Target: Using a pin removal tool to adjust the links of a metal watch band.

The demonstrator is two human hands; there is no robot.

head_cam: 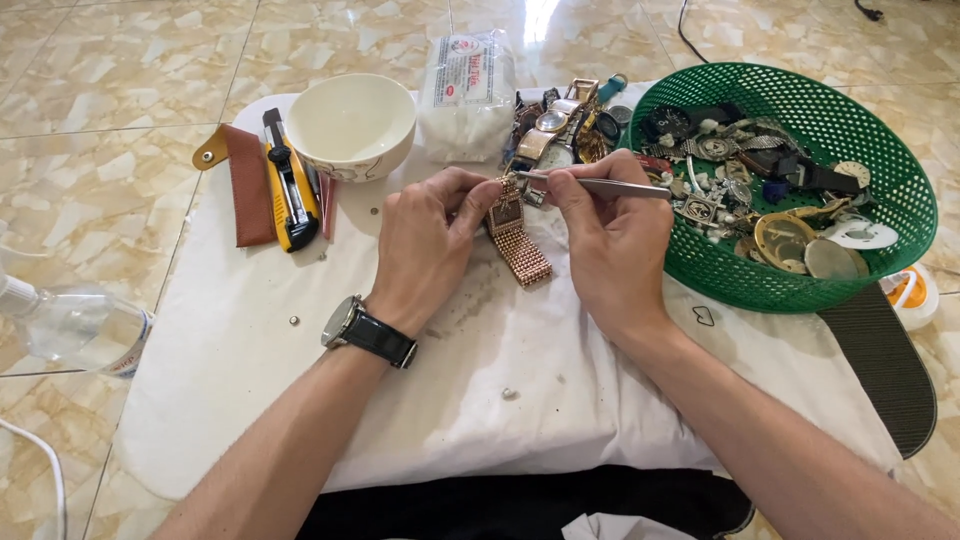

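l hand [425, 235] holds gold watch [512, 228] | r hand [610, 235] holds tweezers [600, 185]

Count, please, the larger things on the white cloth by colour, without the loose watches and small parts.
White: 2, the bowl and the bag of cotton
Green: 1, the mesh basket
Yellow: 1, the utility knife
Brown: 1, the leather pouch
Total: 5

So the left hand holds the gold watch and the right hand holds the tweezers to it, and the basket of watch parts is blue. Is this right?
Not quite: the head view shows the basket is green. The rest stands: the left hand holds the gold watch and the right hand holds the tweezers to it.
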